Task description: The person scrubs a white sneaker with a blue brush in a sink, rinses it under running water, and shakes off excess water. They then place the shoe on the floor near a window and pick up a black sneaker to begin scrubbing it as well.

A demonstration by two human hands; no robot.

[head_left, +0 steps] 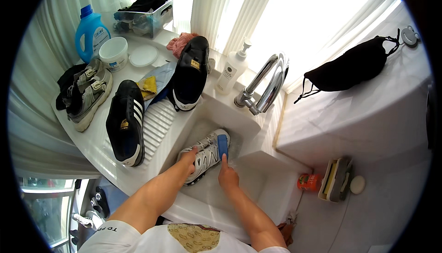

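White-grey sneaker (206, 155) lies in the sink basin (258, 193), long axis diagonal: toe up toward the faucet (267, 85), heel down-left. Left hand (189, 158) clamps the heel end, fingers curled onto the upper. Right hand (226, 175) grips a blue brush (223, 145), fingers clenched round it, bristles on the toe side. Brush hand sits just right of the shoe; both hands touch it. Black striped shoe (125, 122) rests apart on the ribbed washboard (159, 124).

Sneaker (205, 154) toe under left hand (189, 157)
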